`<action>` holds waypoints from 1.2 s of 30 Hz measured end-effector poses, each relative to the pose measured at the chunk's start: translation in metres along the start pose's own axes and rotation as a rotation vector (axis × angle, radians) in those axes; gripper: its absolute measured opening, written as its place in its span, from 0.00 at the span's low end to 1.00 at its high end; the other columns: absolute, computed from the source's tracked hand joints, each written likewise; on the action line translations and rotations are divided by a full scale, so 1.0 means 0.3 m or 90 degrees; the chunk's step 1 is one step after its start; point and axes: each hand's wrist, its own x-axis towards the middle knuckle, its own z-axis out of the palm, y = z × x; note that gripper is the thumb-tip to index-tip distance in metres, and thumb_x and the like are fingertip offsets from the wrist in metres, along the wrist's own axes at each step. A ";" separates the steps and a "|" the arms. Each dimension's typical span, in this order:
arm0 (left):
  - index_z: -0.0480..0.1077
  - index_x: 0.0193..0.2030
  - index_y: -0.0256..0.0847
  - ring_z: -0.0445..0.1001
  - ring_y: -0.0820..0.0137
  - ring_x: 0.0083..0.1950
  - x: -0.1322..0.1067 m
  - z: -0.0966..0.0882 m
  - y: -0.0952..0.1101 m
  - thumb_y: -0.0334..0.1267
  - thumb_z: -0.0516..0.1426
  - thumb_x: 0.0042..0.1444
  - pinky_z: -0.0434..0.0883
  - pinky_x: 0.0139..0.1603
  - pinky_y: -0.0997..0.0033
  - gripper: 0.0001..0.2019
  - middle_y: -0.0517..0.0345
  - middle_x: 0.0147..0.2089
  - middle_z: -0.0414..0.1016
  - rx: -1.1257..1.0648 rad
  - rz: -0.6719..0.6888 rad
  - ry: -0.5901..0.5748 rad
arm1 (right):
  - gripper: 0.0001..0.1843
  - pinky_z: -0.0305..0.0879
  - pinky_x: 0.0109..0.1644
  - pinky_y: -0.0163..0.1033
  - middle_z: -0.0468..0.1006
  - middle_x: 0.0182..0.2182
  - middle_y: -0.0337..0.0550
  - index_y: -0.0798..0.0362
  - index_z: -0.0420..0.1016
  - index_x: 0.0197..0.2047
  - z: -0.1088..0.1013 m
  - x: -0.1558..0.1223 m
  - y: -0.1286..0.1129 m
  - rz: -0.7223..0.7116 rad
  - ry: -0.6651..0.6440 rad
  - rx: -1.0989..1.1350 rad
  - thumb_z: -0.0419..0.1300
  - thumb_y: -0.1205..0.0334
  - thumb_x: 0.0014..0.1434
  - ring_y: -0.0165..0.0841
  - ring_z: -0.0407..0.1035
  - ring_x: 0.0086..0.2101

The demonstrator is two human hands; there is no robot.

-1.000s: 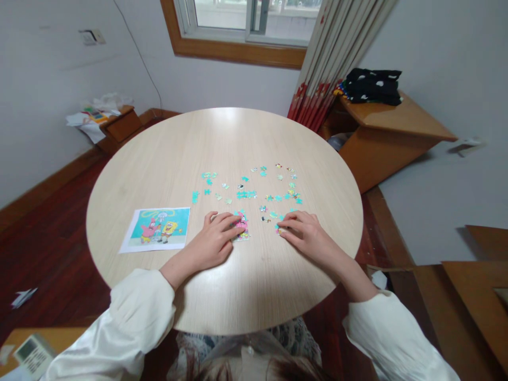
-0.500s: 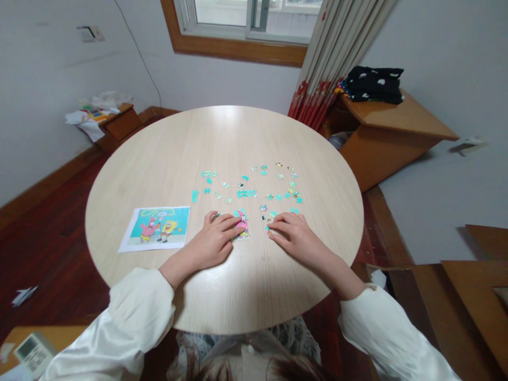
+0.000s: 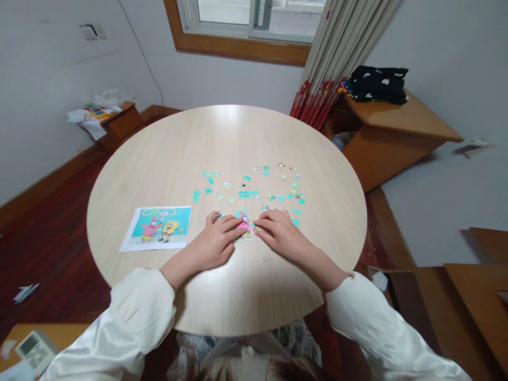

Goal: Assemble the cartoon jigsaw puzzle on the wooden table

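On the round table, my left hand (image 3: pixel 216 239) lies with fingers stretched over a small joined patch of jigsaw puzzle (image 3: pixel 245 236), pink and teal. The fingertips press on this patch and cover part of it. Just to its right, my right hand (image 3: pixel 282 230) has thumb and fingers pinched at a puzzle piece (image 3: pixel 256 229). Most of that piece is hidden under the fingers, and I cannot tell whether it touches the patch. Beyond the hands sits a joined teal strip (image 3: pixel 248 194), with loose puzzle pieces (image 3: pixel 294 193) scattered around.
A printed cartoon picture (image 3: pixel 159 226) lies on the table (image 3: pixel 222 296) left of my left hand. More teal pieces (image 3: pixel 196 196) lie behind it. A wooden cabinet (image 3: pixel 408 119) with dark cloth stands beyond the table's right edge, and a remote control (image 3: pixel 36 352) sits at lower left.
My right hand has slid left with the puzzle piece, up close to the joined patch. My left hand has stayed on the patch. The view has shifted slightly.
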 end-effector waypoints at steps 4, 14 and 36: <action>0.68 0.60 0.41 0.64 0.55 0.63 0.001 -0.001 0.000 0.26 0.47 0.55 0.49 0.64 0.40 0.26 0.45 0.62 0.70 0.004 0.002 -0.001 | 0.10 0.58 0.48 0.45 0.78 0.40 0.48 0.54 0.78 0.46 0.002 -0.001 0.000 -0.004 0.008 0.001 0.58 0.61 0.65 0.38 0.68 0.43; 0.69 0.57 0.40 0.65 0.56 0.62 -0.001 0.002 -0.004 0.26 0.46 0.55 0.51 0.63 0.42 0.25 0.45 0.61 0.71 0.017 0.008 0.006 | 0.09 0.59 0.48 0.46 0.78 0.41 0.49 0.53 0.78 0.43 -0.003 -0.019 0.039 0.018 0.055 -0.020 0.59 0.61 0.64 0.39 0.70 0.44; 0.70 0.55 0.41 0.66 0.58 0.61 -0.001 0.013 -0.009 0.25 0.47 0.56 0.51 0.64 0.44 0.23 0.47 0.59 0.72 0.015 -0.003 0.033 | 0.10 0.61 0.47 0.48 0.78 0.40 0.48 0.51 0.79 0.44 -0.008 -0.024 0.074 0.045 0.121 -0.016 0.57 0.61 0.65 0.40 0.71 0.44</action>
